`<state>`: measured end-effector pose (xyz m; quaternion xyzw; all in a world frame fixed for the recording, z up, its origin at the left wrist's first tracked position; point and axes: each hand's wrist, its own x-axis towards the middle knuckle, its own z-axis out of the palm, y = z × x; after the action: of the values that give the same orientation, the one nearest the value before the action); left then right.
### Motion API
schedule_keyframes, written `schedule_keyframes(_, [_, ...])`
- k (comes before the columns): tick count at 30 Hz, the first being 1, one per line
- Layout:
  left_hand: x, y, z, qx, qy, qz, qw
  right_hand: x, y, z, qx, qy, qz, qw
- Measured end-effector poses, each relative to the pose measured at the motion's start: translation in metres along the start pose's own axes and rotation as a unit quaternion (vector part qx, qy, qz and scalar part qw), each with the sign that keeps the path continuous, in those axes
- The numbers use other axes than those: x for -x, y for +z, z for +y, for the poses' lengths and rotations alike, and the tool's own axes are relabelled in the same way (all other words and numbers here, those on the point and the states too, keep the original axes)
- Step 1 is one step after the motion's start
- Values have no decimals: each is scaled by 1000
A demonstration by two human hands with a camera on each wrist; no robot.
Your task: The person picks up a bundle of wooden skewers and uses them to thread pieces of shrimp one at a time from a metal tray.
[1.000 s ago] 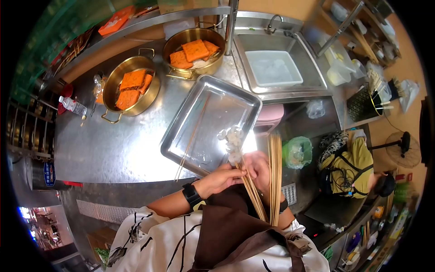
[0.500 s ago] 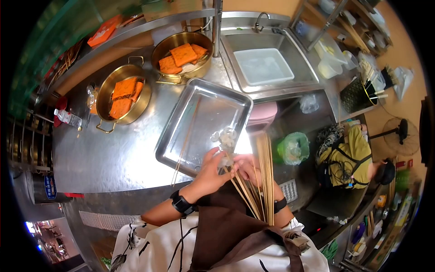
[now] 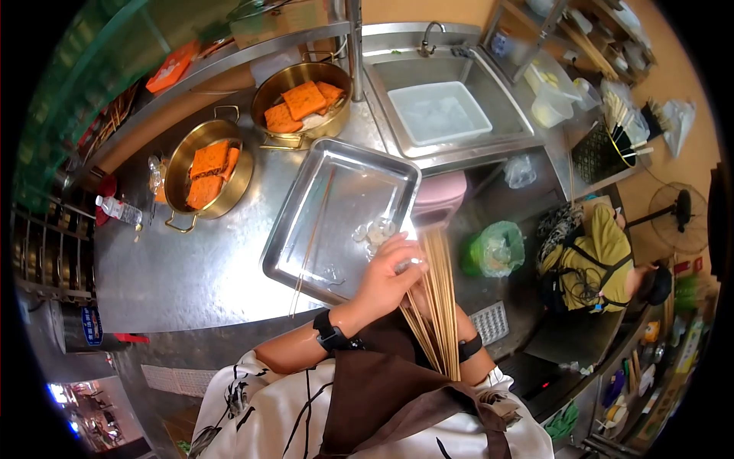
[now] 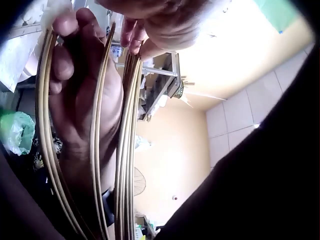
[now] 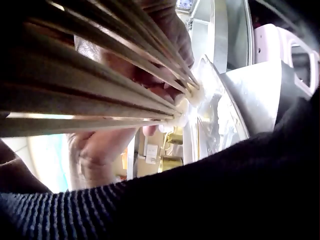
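Several long thin bamboo skewers (image 3: 442, 294) stand in a fan in my right hand (image 4: 75, 102), which grips them and is mostly hidden behind them in the head view. My left hand (image 3: 382, 281) is at their upper ends, finger and thumb pinching around the tips of one cluster. At the skewer tips sit pale, translucent food pieces (image 5: 175, 119), seen in the right wrist view. A small heap of similar pale pieces (image 3: 375, 231) lies in the metal tray (image 3: 302, 200), just beyond my left fingers. Two thin skewers (image 3: 316, 226) lie across the tray's left side.
Two brass pots (image 3: 240, 182) with orange slabs stand at the back left. Behind the tray is a sink (image 3: 375, 84) holding a white tub (image 3: 440, 115). A green lined bin (image 3: 478, 256) stands to the right, near a person (image 3: 608, 264) in yellow. A bottle (image 3: 118, 210) lies far left.
My left hand moved from lower on the skewers up to their tips and then rightward over the bundle. The head view shifted slightly; the right hand still holds the skewers.
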<state>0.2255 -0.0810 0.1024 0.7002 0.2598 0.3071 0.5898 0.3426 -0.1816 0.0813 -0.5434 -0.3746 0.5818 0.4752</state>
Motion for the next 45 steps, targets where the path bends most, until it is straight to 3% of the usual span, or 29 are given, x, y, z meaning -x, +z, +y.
schedule_keyframes(6, [0, 6, 1, -20, -37, 7, 999, -4, 0, -5, -35, -32, 33, 998])
schedule_keyframes(11, [10, -5, -21, 133, -130, -21, 982, -8, -10, -4, -44, -98, 73, 991])
schedule_keyframes(12, [12, -7, -24, 133, -132, -14, 982, -9, -10, -2, -118, -78, 56, 988])
schedule_keyframes(14, [18, -11, -29, 138, -144, -41, 979, -1, -10, -11, -58, 12, 38, 998])
schedule_keyframes(16, [19, -12, -29, 180, -191, -29, 964, -2, -12, -9, 25, 20, -27, 999])
schedule_keyframes(17, [20, -11, -29, 223, -235, -22, 946, -3, -12, 6, -9, -23, -41, 999])
schedule_keyframes(21, [20, -12, -33, 223, -218, -22, 950, -3, -11, -5, -79, 28, -47, 995])
schedule_keyframes(25, [18, -12, -33, 193, -210, -37, 958, -6, -12, 5, -69, 48, -27, 996])
schedule_keyframes(29, [14, -12, -36, 125, -130, -70, 981, -6, -17, -3, -21, 29, -47, 998])
schedule_keyframes(31, [13, -10, -39, 121, -129, -68, 982, -5, -19, 2, -22, 39, -53, 998])
schedule_keyframes(33, [11, -12, -47, 114, -131, -64, 983, -5, -20, 21, -85, -11, -29, 996])
schedule_keyframes(35, [4, -27, -67, 137, -155, 46, 977, -1, -17, 6, -78, -17, -8, 997])
schedule_keyframes(36, [-1, -40, -77, 133, -157, 47, 977, 1, -17, 3, -64, -17, 17, 998])
schedule_keyframes(38, [-7, -67, -98, -104, -190, 117, 969, 3, -22, 8, -52, 13, 25, 998])
schedule_keyframes(42, [-16, -76, -130, -256, -183, 93, 945, 7, -26, -2, -5, 42, -11, 999])
schedule_keyframes(44, [-25, -71, -129, -411, -108, 64, 903, 8, -27, -1, 10, 45, -29, 998])
schedule_keyframes(45, [-29, -68, -130, -411, -108, 62, 903, 9, -27, 0, 7, 30, -38, 999])
